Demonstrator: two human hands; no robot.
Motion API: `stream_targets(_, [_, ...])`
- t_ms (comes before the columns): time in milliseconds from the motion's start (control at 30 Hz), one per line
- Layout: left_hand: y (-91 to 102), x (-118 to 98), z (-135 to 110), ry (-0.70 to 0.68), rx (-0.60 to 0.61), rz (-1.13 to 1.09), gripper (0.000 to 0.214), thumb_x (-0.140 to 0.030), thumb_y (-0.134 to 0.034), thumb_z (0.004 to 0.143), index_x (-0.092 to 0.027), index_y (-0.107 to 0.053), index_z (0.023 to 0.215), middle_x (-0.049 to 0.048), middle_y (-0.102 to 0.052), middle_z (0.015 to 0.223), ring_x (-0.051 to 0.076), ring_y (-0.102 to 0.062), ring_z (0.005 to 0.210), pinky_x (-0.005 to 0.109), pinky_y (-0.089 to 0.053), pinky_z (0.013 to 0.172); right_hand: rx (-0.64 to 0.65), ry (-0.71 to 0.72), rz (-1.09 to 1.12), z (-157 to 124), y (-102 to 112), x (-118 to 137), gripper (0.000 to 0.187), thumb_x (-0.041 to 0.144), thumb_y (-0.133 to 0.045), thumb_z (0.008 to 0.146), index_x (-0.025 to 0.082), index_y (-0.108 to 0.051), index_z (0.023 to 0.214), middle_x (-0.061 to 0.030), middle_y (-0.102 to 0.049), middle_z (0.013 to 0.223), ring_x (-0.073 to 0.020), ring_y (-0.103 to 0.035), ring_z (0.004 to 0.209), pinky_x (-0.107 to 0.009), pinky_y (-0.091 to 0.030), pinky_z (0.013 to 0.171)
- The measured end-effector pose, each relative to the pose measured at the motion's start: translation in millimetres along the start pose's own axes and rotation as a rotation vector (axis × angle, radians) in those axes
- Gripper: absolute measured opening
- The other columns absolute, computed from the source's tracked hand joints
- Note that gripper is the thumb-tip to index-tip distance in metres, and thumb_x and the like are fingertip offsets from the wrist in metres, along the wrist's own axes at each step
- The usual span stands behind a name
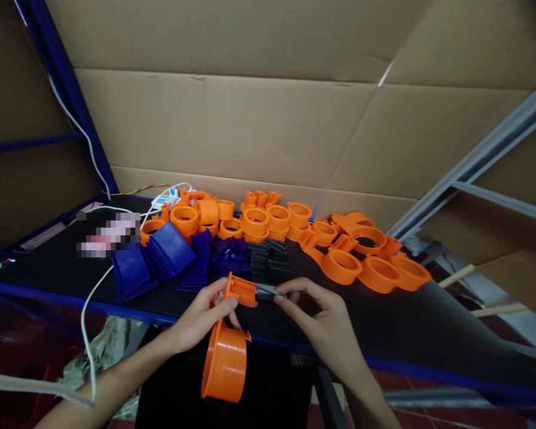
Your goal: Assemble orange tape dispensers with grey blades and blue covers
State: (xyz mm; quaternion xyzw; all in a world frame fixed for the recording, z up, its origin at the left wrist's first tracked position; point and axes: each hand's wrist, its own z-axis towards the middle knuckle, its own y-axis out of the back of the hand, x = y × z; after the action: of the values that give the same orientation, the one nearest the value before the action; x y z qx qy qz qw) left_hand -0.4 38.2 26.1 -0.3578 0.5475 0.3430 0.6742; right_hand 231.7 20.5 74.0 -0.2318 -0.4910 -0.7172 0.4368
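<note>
My left hand (pixel 202 319) is closed on an orange plastic ring part (pixel 226 360) with a boxy tab at its top, held just in front of the table edge. My right hand (pixel 322 319) pinches a thin dark grey strip (pixel 270 291) whose end meets the orange tab. Behind the hands lie stacks of black strips (pixel 268 262), dark blue folded pieces (pixel 167 250) and a heap of orange rings (pixel 259 220).
The black table (pixel 49 268) has a blue front edge. More orange rings (pixel 375 268) lie at the right. A white cable (pixel 92 298) runs from a power strip (pixel 166 198) off the table. Cardboard walls stand behind; a grey metal frame (pixel 473 161) slants at right.
</note>
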Motion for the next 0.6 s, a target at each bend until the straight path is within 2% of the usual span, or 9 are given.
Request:
stream_targets(100, [1.4, 0, 1, 0.025, 0.022, 0.012, 0.039, -0.041, -0.057, 0.095, -0.014, -0.061, 0.121, 0.0062, -0.072, 0.072, 0.016, -0.068, 0.065, 0.021, -0.047, 0.058, 0.035, 0.029, -0.054, 6, -6, 8, 0.012, 0.032, -0.071, 0.085, 0.02, -0.073, 0.087, 0.0001, -0.065, 0.07, -0.0132, -0.054, 0.06, -0.024, -0.042, 0.055])
stream_targets(233, [0.8, -1, 1, 0.039, 0.039, -0.006, 0.036, -0.039, -0.061, 0.092, -0.014, -0.063, 0.119, 0.0057, -0.072, 0.073, 0.015, -0.067, 0.063, 0.02, -0.046, 0.056, 0.064, 0.067, -0.106, 12, -14, 6, 0.01, 0.03, -0.068, 0.087, 0.021, -0.073, 0.088, -0.0002, -0.067, 0.07, -0.0139, -0.057, 0.06, -0.025, -0.044, 0.055])
stream_targets(333, [-1.8, -3, 1, 0.038, 0.049, -0.046, 0.035, -0.036, -0.064, 0.091, -0.016, -0.062, 0.119, 0.0058, -0.073, 0.08, 0.015, -0.066, 0.064, 0.022, -0.05, 0.06, 0.062, 0.129, -0.094, 11, -20, 3, 0.011, 0.03, -0.066, 0.089, 0.022, -0.073, 0.09, -0.0027, -0.069, 0.077, -0.016, -0.063, 0.067, -0.025, -0.048, 0.057])
stream_targets(433, [-3.5, -4, 0, 0.046, 0.046, -0.112, 0.044, -0.034, -0.066, 0.09, -0.02, -0.052, 0.129, 0.0081, -0.076, 0.096, 0.014, -0.068, 0.064, 0.024, -0.053, 0.065, 0.043, 0.204, -0.08, 10, -26, 1, 0.013, 0.03, -0.063, 0.091, 0.023, -0.074, 0.09, -0.0056, -0.071, 0.091, -0.0185, -0.068, 0.081, -0.027, -0.054, 0.065])
stream_targets(500, [-3.4, -5, 1, 0.058, 0.056, -0.144, 0.046, -0.035, -0.065, 0.09, -0.021, -0.05, 0.131, 0.011, -0.075, 0.106, 0.014, -0.069, 0.064, 0.023, -0.053, 0.063, 0.028, 0.238, -0.097, 10, -28, 0, 0.014, 0.029, -0.062, 0.092, 0.025, -0.075, 0.093, -0.0062, -0.071, 0.098, -0.019, -0.069, 0.087, -0.028, -0.056, 0.073])
stream_targets(600, [-2.4, -7, 2, 0.069, 0.069, -0.163, 0.038, -0.037, -0.062, 0.092, -0.019, -0.053, 0.125, 0.0136, -0.075, 0.111, 0.013, -0.07, 0.062, 0.021, -0.051, 0.058, 0.031, 0.261, -0.126, 9, -28, -3, 0.017, 0.027, -0.06, 0.093, 0.026, -0.075, 0.102, -0.0063, -0.07, 0.107, -0.0191, -0.069, 0.095, -0.029, -0.057, 0.081])
